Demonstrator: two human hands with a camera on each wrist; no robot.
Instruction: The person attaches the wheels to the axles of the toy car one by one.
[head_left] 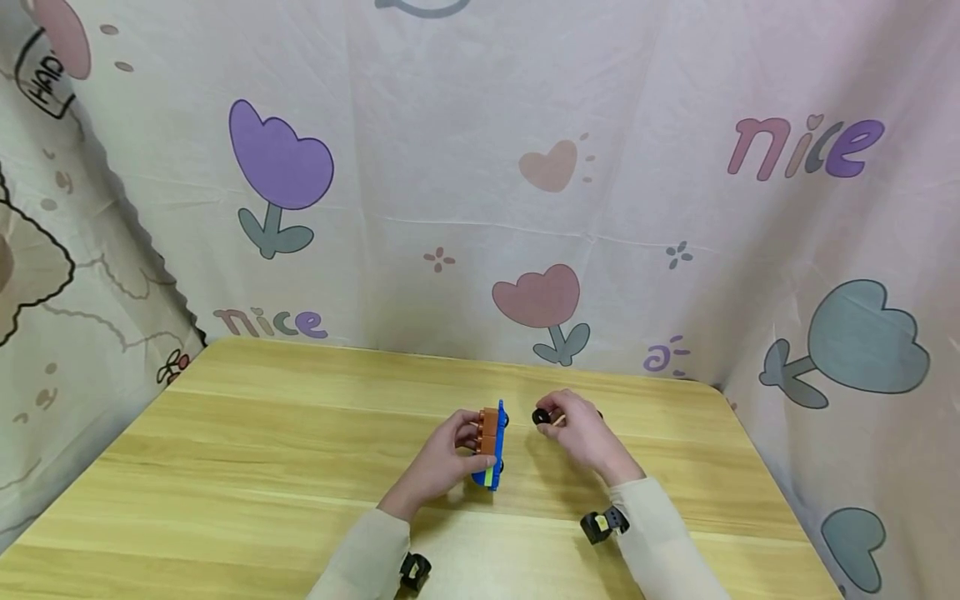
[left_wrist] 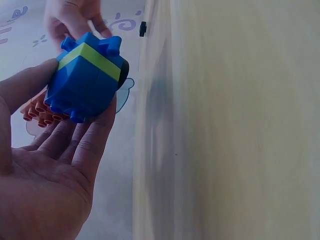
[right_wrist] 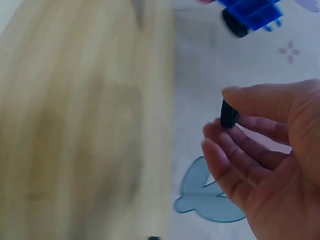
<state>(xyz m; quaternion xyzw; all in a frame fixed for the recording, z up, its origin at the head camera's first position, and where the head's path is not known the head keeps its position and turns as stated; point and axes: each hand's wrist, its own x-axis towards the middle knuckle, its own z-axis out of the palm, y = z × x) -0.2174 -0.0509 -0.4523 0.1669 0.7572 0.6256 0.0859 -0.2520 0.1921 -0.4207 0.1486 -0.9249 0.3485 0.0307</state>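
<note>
My left hand (head_left: 442, 462) grips a toy car (head_left: 491, 450) above the table, thumb on one side and fingers on the other. The car has a blue body with a lime-green stripe (left_wrist: 102, 62) and orange-brown studded bricks (left_wrist: 42, 110). A black wheel (right_wrist: 234, 22) shows on its underside, which faces right. To the right of the car, my right hand (head_left: 579, 433) pinches a loose black wheel (right_wrist: 228, 114) between thumb and fingers. The wheel and the car are apart.
A small black piece, looking like another wheel (left_wrist: 143, 29), lies on the wooden table (head_left: 262, 450) beyond my right hand, mostly hidden in the head view. A printed curtain (head_left: 450, 167) hangs behind the table's far edge. Black wrist cameras (head_left: 600, 525) sit at both sleeves.
</note>
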